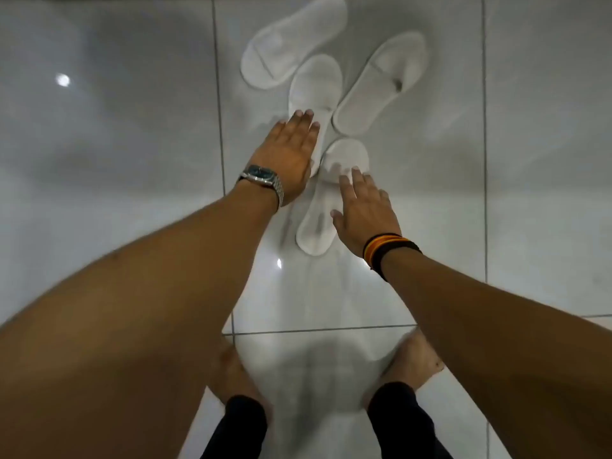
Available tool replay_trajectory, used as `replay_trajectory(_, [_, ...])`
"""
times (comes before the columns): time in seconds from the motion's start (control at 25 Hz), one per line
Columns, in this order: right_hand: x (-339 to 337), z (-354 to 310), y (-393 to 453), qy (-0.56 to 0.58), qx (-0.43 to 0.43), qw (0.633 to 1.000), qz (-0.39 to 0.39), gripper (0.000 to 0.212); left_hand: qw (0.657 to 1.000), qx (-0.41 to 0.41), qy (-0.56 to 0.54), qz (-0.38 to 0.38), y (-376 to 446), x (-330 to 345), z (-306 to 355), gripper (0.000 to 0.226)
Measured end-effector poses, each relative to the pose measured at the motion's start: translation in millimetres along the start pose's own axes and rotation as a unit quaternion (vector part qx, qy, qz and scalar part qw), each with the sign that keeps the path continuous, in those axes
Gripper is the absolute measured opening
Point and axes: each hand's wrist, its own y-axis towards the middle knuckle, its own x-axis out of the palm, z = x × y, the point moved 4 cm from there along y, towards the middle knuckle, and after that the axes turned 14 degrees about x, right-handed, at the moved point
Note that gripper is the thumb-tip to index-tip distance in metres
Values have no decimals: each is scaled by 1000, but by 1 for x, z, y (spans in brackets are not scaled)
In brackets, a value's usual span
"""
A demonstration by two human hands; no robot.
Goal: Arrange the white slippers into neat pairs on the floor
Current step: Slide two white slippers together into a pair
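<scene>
On the glossy tiled floor (99, 144), four white slippers (381, 82) lie scattered at odd angles, edges nearly touching. Left hand (284, 157) lies flat and open over the middle slipper (314, 87); right hand (362, 210), fingers spread, gripping nothing, rests on the nearest slipper (344, 157). Bare tile surrounds them.

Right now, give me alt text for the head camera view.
Two bare hands reach down over four white slippers scattered unpaired on a glossy white tiled floor. The left hand, with a wristwatch, lies flat on the middle slipper; the right hand, with wristbands, covers the nearest slipper.
</scene>
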Motion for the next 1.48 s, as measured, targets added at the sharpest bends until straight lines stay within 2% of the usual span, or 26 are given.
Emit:
replay_trajectory(0.16, [58,-1,35,-10,-6,999,-33,72,996,-24,-59,-63,37,66,-14,63])
replay_trajectory(0.28, [71,4,54,-49,-13,999,-16,76,989,-42,-85,-112,31,101,-19,63])
replay_trajectory(0.36, [62,10,66,-67,-8,998,-2,81,989,-51,-92,-104,13,108,-20,65])
replay_trajectory(0.48, [42,14,86,-63,17,997,-32,86,985,-58,-119,-115,-17,108,-16,65])
replay_trajectory(0.6, [32,6,83,-57,15,998,-17,90,992,-43,-101,-63,-36,104,-13,65])
replay_trajectory(0.72, [52,1,63,-59,13,998,-25,95,994,-72,-74,-23,-22,102,-29,81])
replay_trajectory(0.84, [69,0,72,-59,-9,997,-49,105,992,-84,-67,-63,-2,120,-45,85])
replay_trajectory(0.96, [69,-5,88,-64,-57,994,-70,113,992,-75,-74,-65,0,135,-44,81])
replay_trajectory(1.08, [55,-10,88,-69,-69,993,-64,104,990,-83,-86,-75,-9,129,-35,86])
replay_trajectory(1.16, [45,-21,74,-8,-35,999,-19,90,996,-62,-52,-47,-11,113,-34,85])
replay_trajectory(1.2, [43,-28,64,52,12,999,-11,84,998,-48,-28,-23,-8,102,-37,86])
replay_trajectory(1.28, [52,-46,44,168,122,977,-43,80,1000,-12,13,19,7,82,-51,94])
replay_trajectory(1.32, [60,-57,39,190,161,967,-61,81,999,21,32,25,19,75,-60,99])
replay_trajectory(1.4, [74,-70,39,167,206,962,-60,89,991,100,82,-16,50,68,-67,107])
replay_trajectory(1.48, [80,-73,44,123,224,966,-29,96,972,168,140,-89,71,77,-68,102])
